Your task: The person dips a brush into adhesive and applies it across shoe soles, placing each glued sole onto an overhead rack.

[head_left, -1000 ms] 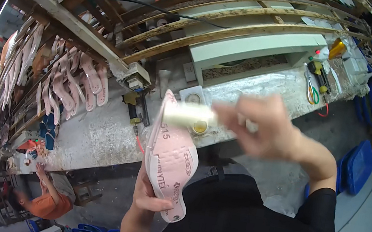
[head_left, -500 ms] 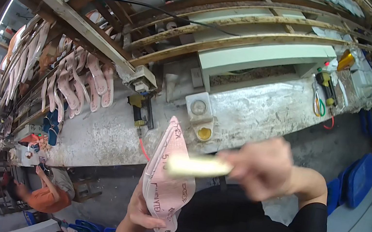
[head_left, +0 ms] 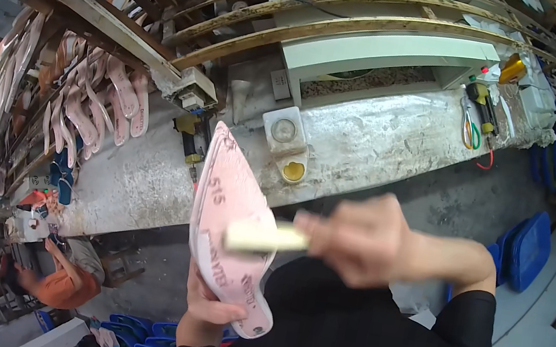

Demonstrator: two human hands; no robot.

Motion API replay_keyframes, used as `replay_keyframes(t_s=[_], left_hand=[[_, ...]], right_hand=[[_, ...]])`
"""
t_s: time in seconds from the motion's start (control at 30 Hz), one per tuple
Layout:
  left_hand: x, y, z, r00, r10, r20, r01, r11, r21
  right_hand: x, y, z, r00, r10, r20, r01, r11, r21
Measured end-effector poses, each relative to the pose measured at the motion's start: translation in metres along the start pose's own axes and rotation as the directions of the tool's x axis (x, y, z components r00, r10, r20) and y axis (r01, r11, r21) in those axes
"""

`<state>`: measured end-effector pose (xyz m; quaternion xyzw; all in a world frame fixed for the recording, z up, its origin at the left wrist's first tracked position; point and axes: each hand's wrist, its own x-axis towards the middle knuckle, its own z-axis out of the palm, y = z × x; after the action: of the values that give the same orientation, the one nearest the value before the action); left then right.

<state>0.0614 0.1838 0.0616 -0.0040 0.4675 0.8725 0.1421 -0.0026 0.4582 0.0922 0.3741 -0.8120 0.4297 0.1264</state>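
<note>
A pink, pointed shoe insole (head_left: 229, 202) with dark print on its face stands tilted in front of me, its tip up. My left hand (head_left: 211, 307) is wrapped round its narrow lower part, the thumb on the printed side. The pale edge suggests more than one layer. My right hand (head_left: 362, 239), blurred by motion, grips a cream-coloured brush (head_left: 267, 239). Its broad end lies across the middle of the insole; whether it touches cannot be made out. Beyond them, on the bench, sits a small pot of yellow paste (head_left: 294, 171).
A worn grey bench (head_left: 371, 141) crosses ahead, with a white pot (head_left: 285, 131), a yellow-black tool (head_left: 188, 136), green-handled scissors (head_left: 472, 132) and a white box-like unit (head_left: 394, 53). Pink insoles (head_left: 122, 92) hang at left. Blue trays (head_left: 526, 248) stand right. A co-worker (head_left: 64, 285) works lower left.
The view has shifted a little. The insole's printed face is turned more toward me, and the brush has moved lower on it with my right hand.
</note>
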Motion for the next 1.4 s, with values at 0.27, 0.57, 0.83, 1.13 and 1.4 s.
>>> replay_keyframes(t_s=[0.27,0.57,0.83,1.13,1.4], left_hand=[[0.006,-0.007,0.014,0.997,0.021,-0.078,-0.032,0.989,-0.142],[0.013,-0.008,0.01,0.997,-0.03,-0.067,0.025,0.997,-0.073],[0.014,-0.009,0.013,0.999,0.038,-0.033,-0.048,0.937,-0.346],[0.019,-0.015,-0.001,0.991,-0.105,-0.089,0.052,0.883,-0.467],[0.023,-0.016,-0.006,0.967,-0.178,-0.184,0.074,0.882,-0.466]], right_hand=[[0.028,0.005,-0.014,0.999,0.037,0.009,-0.038,0.999,0.037],[0.025,0.0,-0.001,0.988,0.077,0.134,-0.085,0.995,0.055],[0.032,0.005,0.001,0.984,0.052,0.171,-0.066,0.995,0.079],[0.05,0.011,-0.001,0.954,0.052,0.294,-0.07,0.996,0.051],[0.074,0.007,-0.001,0.863,-0.097,0.496,0.04,0.991,0.124]])
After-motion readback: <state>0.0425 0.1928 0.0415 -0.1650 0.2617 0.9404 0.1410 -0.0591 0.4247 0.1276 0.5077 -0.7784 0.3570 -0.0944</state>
